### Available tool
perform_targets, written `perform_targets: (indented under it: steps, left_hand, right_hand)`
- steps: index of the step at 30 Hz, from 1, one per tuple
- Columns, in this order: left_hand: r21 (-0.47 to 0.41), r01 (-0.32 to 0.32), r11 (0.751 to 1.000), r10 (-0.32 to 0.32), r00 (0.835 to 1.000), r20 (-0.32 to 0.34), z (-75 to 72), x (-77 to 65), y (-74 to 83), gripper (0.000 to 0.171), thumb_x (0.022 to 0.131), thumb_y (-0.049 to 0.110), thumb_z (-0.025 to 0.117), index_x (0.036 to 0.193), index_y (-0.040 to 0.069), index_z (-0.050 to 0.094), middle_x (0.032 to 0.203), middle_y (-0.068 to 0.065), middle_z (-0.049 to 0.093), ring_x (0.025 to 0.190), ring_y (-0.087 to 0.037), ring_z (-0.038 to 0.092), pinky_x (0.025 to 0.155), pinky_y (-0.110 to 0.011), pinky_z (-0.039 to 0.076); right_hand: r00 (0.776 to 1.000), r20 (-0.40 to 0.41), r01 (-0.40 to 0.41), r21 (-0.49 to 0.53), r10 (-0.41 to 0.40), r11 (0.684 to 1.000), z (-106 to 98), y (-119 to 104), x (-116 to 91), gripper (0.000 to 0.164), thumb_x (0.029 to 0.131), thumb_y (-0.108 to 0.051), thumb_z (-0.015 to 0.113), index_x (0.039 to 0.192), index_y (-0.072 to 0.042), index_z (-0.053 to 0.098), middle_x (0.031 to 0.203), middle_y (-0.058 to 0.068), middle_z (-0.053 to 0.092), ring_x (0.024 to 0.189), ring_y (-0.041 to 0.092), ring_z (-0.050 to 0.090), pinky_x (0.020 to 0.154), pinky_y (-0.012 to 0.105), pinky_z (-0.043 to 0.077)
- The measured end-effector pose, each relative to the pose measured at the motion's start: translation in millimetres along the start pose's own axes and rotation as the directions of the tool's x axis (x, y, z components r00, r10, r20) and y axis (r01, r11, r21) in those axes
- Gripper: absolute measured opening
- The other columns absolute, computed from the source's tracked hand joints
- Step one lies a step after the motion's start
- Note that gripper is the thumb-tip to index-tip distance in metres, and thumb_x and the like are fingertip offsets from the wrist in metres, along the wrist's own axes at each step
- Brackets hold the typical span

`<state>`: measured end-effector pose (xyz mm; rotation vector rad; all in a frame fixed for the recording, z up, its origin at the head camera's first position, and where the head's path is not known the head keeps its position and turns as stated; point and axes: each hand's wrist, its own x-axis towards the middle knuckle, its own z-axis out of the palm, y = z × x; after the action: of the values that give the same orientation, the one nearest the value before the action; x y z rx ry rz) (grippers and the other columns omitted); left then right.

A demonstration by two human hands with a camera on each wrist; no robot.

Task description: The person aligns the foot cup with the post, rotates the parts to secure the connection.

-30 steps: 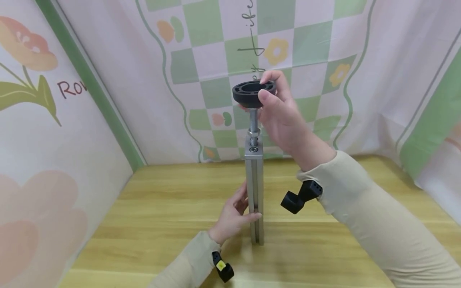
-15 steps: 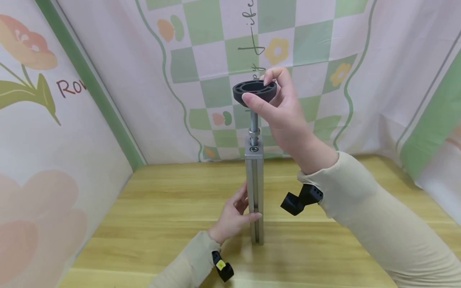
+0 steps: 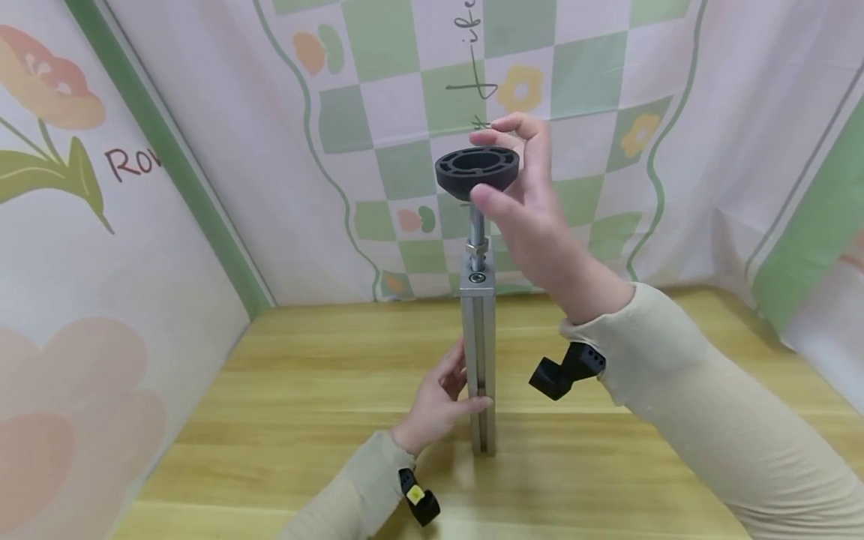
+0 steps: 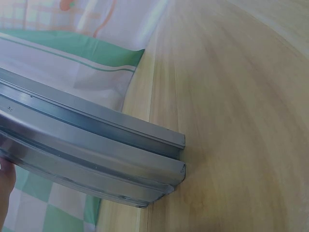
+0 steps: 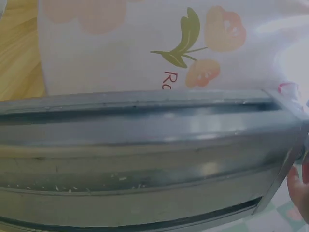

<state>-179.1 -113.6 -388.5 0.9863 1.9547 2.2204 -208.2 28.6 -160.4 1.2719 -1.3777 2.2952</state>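
A silver aluminium profile (image 3: 479, 367) stands upright on the table, its grooved sides and lower end showing in the left wrist view. From its top plate rises a threaded rod with a nut (image 3: 477, 247), carrying a round black levelling foot (image 3: 476, 171). My left hand (image 3: 435, 409) holds the profile low down, thumb across the near face, other fingers behind. Around the foot curves my right hand (image 3: 536, 206): the thumb lies at the near rim, while two fingers arch behind and above the far rim. In the right wrist view, the profile (image 5: 145, 159) fills the middle.
The wooden table (image 3: 290, 375) reaches back to a patterned curtain (image 3: 385, 112). More printed fabric (image 3: 81, 285) hangs on the left. Black brackets (image 3: 567, 371) sit on both sleeves.
My right thumb has shifted along the near rim of the foot. The index and neighbouring fingers have lifted from the rim's top to behind it. My left hand keeps its hold.
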Motion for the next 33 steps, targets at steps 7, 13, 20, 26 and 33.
perform_targets:
  steps: [7,13,20,26,33]
  left_hand:
    - [0.009,-0.018,1.000,0.018,1.000,0.011,-0.5,1.7,-0.1,0.087,0.083,0.000,0.069,0.152,0.012,0.016,0.156,-0.012,0.023,0.131,-0.009,0.041,0.106,-0.026,0.038]
    - [0.007,0.005,1.000,-0.005,1.000,0.008,0.9,-0.3,2.4,0.089,0.082,-0.005,0.067,0.152,0.012,0.015,0.157,-0.010,0.022,0.131,-0.009,0.041,0.106,-0.026,0.038]
    - [0.005,0.026,1.000,-0.026,1.000,0.004,0.8,-0.9,1.5,0.088,0.082,-0.008,0.066,0.152,0.009,0.015,0.158,-0.008,0.018,0.138,-0.011,0.031,0.110,-0.025,0.033]
    - [0.002,0.042,0.999,-0.042,0.999,0.004,0.1,-0.4,0.5,0.088,0.082,-0.004,0.067,0.152,0.010,0.015,0.158,-0.007,0.020,0.137,-0.012,0.032,0.110,-0.026,0.032]
    - [0.001,0.019,1.000,-0.019,1.000,0.015,-0.9,0.2,-0.8,0.087,0.083,-0.003,0.067,0.152,0.012,0.016,0.158,-0.005,0.018,0.139,-0.012,0.030,0.111,-0.026,0.032]
  right_hand:
    - [0.978,0.157,-0.183,0.349,0.135,0.919,-20.6,3.7,7.7,0.044,0.085,-0.034,0.056,0.124,-0.017,0.043,0.125,0.016,0.048,0.115,0.027,0.047,0.102,0.045,0.033]
    - [0.935,0.311,-0.296,0.414,0.172,0.861,-28.6,4.3,9.1,0.052,0.086,-0.035,0.046,0.133,-0.012,0.042,0.133,0.019,0.044,0.118,0.030,0.046,0.104,0.047,0.031]
    - [0.881,0.451,-0.392,0.525,0.144,0.756,-25.9,8.0,9.3,0.058,0.083,-0.029,0.044,0.135,-0.005,0.041,0.127,0.021,0.052,0.113,0.034,0.053,0.103,0.044,0.037]
    - [0.889,0.435,-0.385,0.539,0.144,0.749,-23.1,8.1,7.9,0.056,0.082,-0.027,0.046,0.131,-0.002,0.043,0.123,0.021,0.053,0.108,0.031,0.054,0.101,0.045,0.039]
    - [0.895,0.415,-0.381,0.525,0.163,0.761,-24.0,8.4,7.4,0.052,0.082,-0.023,0.048,0.129,-0.002,0.046,0.122,0.020,0.052,0.104,0.028,0.056,0.099,0.043,0.040]
